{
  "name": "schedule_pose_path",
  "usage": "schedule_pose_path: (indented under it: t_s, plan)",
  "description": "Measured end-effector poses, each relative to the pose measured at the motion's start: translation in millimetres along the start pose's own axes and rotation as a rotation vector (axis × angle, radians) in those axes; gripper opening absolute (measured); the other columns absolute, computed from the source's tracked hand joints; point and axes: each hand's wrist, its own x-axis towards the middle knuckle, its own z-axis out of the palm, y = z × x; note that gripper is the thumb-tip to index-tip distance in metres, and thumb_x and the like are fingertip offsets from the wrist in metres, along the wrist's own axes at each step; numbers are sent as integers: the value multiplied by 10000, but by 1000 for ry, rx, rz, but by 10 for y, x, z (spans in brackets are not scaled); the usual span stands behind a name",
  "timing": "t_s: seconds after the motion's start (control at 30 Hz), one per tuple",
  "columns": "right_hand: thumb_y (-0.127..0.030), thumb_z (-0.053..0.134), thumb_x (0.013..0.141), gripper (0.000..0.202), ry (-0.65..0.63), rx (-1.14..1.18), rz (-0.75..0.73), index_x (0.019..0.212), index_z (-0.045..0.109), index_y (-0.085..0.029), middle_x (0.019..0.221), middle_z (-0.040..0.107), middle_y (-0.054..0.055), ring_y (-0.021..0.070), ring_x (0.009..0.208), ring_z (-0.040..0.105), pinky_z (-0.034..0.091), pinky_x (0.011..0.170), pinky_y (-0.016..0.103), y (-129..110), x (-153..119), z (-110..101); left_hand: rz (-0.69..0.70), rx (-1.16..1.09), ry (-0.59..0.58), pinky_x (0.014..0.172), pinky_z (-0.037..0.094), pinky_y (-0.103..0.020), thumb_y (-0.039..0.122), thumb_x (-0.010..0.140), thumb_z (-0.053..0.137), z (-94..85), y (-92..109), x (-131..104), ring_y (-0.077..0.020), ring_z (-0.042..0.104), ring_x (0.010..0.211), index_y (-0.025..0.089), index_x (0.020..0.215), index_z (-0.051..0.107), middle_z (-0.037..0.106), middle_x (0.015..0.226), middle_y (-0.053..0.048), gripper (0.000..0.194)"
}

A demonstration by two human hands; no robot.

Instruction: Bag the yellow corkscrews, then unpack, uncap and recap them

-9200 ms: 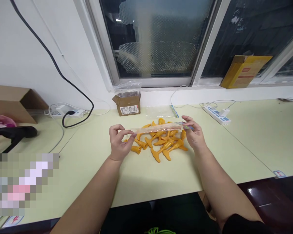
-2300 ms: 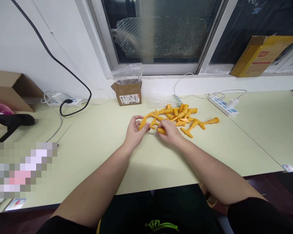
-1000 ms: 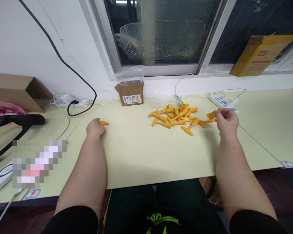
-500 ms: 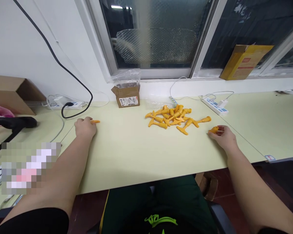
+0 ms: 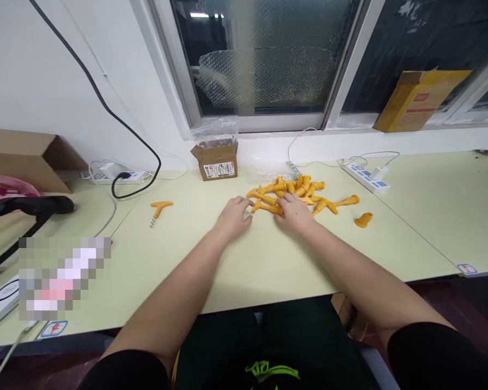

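Several yellow corkscrews (image 5: 305, 187) with T-shaped handles and ribbed sheaths lie in a loose pile. At its near left edge, my left hand (image 5: 232, 218) has thumb and fingers apart beside the T-handle of one corkscrew (image 5: 264, 207). My right hand (image 5: 296, 212) has its fingers closed around the sheath end of that same corkscrew, which still rests on the table. Far to the left lies a bare corkscrew (image 5: 158, 211), its metal spiral showing. A loose bell-ended yellow sheath (image 5: 363, 220) lies to the right of the pile.
A small open cardboard box (image 5: 217, 161) stands behind, with clear plastic near it. Power strips (image 5: 366, 177) with cables lie along the wall. On the left are a black curved frame (image 5: 32, 208) and a larger carton (image 5: 20, 154). The table (image 5: 248, 271) ends near my body.
Both hands have come inward to the pile. My left hand let go of the bare corkscrew on the left; my right hand left the sheath on the right. The view shifted slightly.
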Motion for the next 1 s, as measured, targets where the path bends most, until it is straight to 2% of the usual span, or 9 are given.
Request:
schedule_pose_path:
  t_s: [0.1,0.23,0.4,0.5,0.67,0.73,0.8,0.9,1.0]
  plan:
    - [-216,683,817,231,-11,-58,65,1035,741,-167,1161,622,183,374,1168,524,444,1021,507,-140,72,78,66,-52,13,1166,429,-469,162,836,638,139,33,-121,-308,526,1323,206,1301,627,607,1358,-117,467]
    - [-264,701,804,240,-2,205,8,1032,708,-188,1013,674,107,318,1050,576,477,951,464,-115,-3,28,142,-163,3,1213,383,-479,194,833,681,123,-71,-186,-301,465,1426,232,1361,596,545,1493,-111,536]
    - [-575,664,876,380,-192,876,183,916,651,-197,723,633,7,178,652,587,492,643,320,1,-49,1,70,-562,-24,1045,523,-440,352,900,688,154,-110,-135,-255,683,1122,218,1087,677,729,1141,-83,230]
    - [-641,677,854,442,-280,1112,236,865,610,-204,653,565,-26,143,554,531,481,558,296,22,-41,12,-86,-929,-15,839,600,-379,442,881,734,203,-91,-116,-213,733,894,195,1045,626,713,972,-62,315]
    - [-482,766,816,391,-183,1030,29,1089,616,-246,949,662,5,168,781,637,566,734,327,12,-82,-19,-244,-1171,21,746,623,-349,490,826,803,171,-97,-86,-162,733,713,195,1219,583,669,917,-20,538]
    - [-464,803,786,488,-213,1023,40,1182,596,-267,1030,680,18,174,803,658,582,739,339,-4,-103,-25,-231,-1155,41,770,622,-345,474,820,815,162,-101,-78,-157,733,720,192,1210,594,675,910,-21,530]
    - [-544,766,819,548,-334,1105,157,1250,567,-270,940,707,25,183,715,668,583,651,343,-28,-112,-15,-197,-1139,48,799,620,-352,460,819,819,172,-93,-78,-164,738,749,189,1173,602,689,916,-31,496]
    - [-695,574,913,497,-446,1171,304,1052,638,-222,715,673,30,176,559,614,520,519,318,-54,-103,6,-160,-1126,51,816,617,-358,459,823,816,196,-64,-86,-171,740,776,189,1147,604,703,926,-43,472]
    - [-648,594,922,448,-335,1024,160,881,681,-211,718,649,26,166,601,591,512,580,317,-48,-88,-12,-187,-1107,49,801,617,-352,462,833,807,188,-40,-91,-169,740,760,194,1167,607,695,919,-35,473]
